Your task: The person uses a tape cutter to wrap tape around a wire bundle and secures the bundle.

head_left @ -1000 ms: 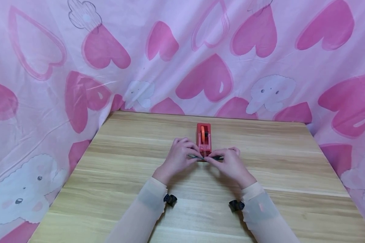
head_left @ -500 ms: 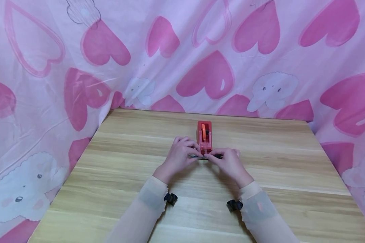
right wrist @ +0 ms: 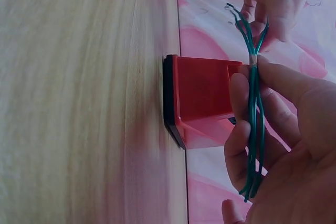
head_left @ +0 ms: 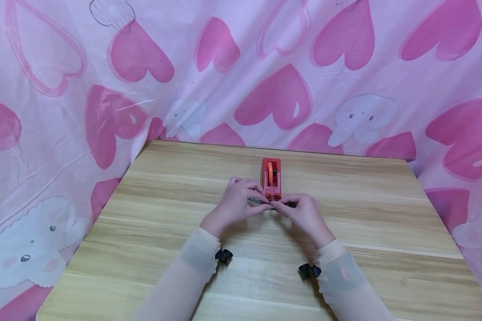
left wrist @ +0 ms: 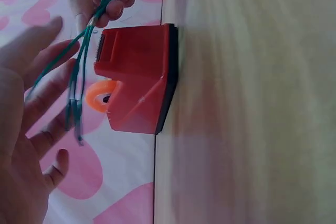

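Note:
A bundle of thin green wires, bound at its middle by a narrow band, is held up close in front of a red tape dispenser. My right hand pinches the bundle at the band between thumb and fingers, and one half of the wires runs down along its palm. The left hand is at the other half. In the left wrist view its fingers reach out loosely behind the splayed green strands, and its blurred thumb stands apart from them.
The dispenser carries an orange-cored tape roll and a serrated cutter. It stands on the wooden table just beyond both hands. A pink cloth with hearts hangs behind the table.
Both hands stay together in front of the dispenser, with only small finger shifts at the wires. The head view has tilted slightly. The dispenser looks unmoved on the table.

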Tool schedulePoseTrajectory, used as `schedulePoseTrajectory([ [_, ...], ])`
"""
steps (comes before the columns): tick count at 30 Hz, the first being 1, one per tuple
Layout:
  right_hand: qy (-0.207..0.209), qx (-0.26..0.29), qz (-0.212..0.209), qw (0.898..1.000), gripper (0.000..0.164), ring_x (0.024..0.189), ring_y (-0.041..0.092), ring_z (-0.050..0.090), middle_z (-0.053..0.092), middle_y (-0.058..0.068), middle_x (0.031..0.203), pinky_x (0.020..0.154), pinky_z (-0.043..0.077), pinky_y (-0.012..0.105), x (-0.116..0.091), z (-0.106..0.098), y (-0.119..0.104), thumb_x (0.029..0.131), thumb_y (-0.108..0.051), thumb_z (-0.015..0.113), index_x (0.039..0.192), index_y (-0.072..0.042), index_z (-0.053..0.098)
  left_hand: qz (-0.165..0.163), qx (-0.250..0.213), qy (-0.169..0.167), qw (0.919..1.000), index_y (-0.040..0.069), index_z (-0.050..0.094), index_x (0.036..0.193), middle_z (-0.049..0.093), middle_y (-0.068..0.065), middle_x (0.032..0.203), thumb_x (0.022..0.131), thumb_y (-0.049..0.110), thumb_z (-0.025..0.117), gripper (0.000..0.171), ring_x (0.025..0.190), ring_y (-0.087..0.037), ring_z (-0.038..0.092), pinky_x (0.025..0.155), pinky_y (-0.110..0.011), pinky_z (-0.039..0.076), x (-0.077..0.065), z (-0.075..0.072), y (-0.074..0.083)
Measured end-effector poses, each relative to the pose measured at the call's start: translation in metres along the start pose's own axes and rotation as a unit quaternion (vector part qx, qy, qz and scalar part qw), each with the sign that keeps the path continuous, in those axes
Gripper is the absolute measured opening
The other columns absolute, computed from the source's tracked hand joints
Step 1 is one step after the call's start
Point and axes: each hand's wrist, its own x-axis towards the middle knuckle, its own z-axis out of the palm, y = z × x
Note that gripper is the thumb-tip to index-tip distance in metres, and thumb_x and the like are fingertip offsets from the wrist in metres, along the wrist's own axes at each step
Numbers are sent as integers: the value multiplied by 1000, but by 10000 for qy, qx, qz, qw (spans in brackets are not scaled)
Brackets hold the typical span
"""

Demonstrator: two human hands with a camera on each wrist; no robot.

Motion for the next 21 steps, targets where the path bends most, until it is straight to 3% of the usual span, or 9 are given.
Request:
schedulePoseTrajectory([
  [2, -41, 20, 96, 9999, 15, 90, 19, 66, 79, -5, 94, 89, 43, 43, 0, 0, -1, 93, -38, 78, 90, -25, 83, -191, -119, -90, 9997, 31, 83, 103, 73, 15, 102, 88, 51, 79, 25, 105, -7, 63, 104, -43, 37, 3, -3, 0],
  [6, -137, 45, 284, 9995, 18, 84, 20, 57, 78, -5, 91, 74, 42, 35, -1, 1, -1, 92, -42, 79, 90, -24, 83, -689, -313, -327, 9966, 34, 81, 113, 74, 12, 110, 94, 50, 73, 26, 107, -9, 64, 105, -45, 37, 15, -8, -1],
  [11, -188, 29, 349, 9992, 18, 87, 19, 59, 78, -4, 93, 75, 44, 33, 1, 2, 1, 92, -41, 78, 91, -23, 83, -1218, -322, -837, 9885, 34, 80, 114, 75, 11, 113, 97, 45, 70, 22, 96, -11, 65, 98, -42, 43, 34, -11, -2],
  [17, -188, 113, 392, 9990, 17, 86, 19, 58, 78, -2, 94, 73, 44, 33, 2, 4, 4, 92, -37, 79, 91, -21, 83, -1427, -361, -1546, 9770, 26, 82, 96, 68, 8, 75, 95, 48, 72, 24, 70, -11, 54, 64, -27, 44, 50, -9, -2],
  [21, -236, 98, 522, 9983, 19, 81, 19, 54, 78, -3, 94, 66, 43, 31, 3, 5, 5, 91, -40, 79, 89, -21, 83, -1621, -404, -1771, 9699, 24, 80, 85, 60, 5, 63, 93, 51, 73, 29, 66, -13, 54, 57, -26, 40, 54, -8, -2],
])
